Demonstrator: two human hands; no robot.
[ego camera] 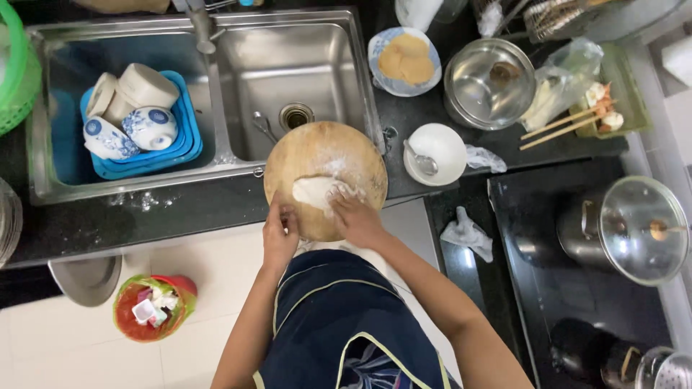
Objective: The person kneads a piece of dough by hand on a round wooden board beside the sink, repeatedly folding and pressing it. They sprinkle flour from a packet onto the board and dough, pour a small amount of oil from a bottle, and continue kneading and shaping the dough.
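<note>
A dark apron (339,317) is seen nearest. The right hand (355,220) is pressed flat, fingers spread, on a pale piece of dough (315,191), whose long axis runs left to right on the round wooden board (310,148) bridging counter and sink (303,72). The board's near edge is gripped by the curled left hand (279,234). A white bowl (443,148) with a spoon is set just right.

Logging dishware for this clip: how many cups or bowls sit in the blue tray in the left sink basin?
4, in the blue tray: two plain pale cups at the back, two blue-patterned ones in front. More may be hidden beneath.
</note>
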